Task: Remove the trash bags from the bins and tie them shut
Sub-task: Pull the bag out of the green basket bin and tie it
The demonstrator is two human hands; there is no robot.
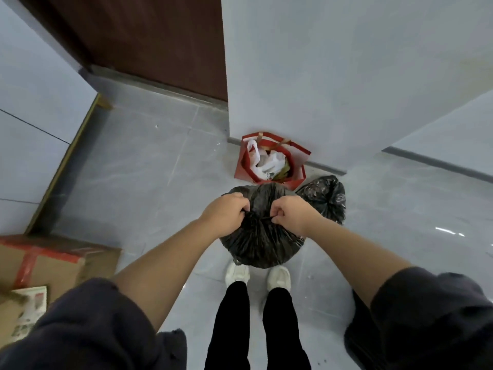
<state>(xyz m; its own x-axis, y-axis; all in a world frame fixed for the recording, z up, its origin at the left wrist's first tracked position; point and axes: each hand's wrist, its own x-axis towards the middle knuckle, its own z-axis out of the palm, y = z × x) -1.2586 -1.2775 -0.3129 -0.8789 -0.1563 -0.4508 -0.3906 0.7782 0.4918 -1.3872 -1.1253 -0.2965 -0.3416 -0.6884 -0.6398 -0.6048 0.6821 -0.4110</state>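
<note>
A full black trash bag (260, 244) stands on the grey floor just in front of my white shoes. Its top is gathered into a bunch at the middle. My left hand (226, 213) grips the gathered plastic on the left side, and my right hand (289, 213) pinches a thin strand of the bag on the right. The two hands sit close together over the knot area. A second black trash bag (326, 197) rests on the floor behind and to the right, its top closed. No bin is in view.
A red paper bag (298, 162) holding white plastic and scraps leans against the white wall corner just behind the bags. A taped cardboard box (56, 260) sits at the lower left. A dark brown door (149, 41) is at the far left back.
</note>
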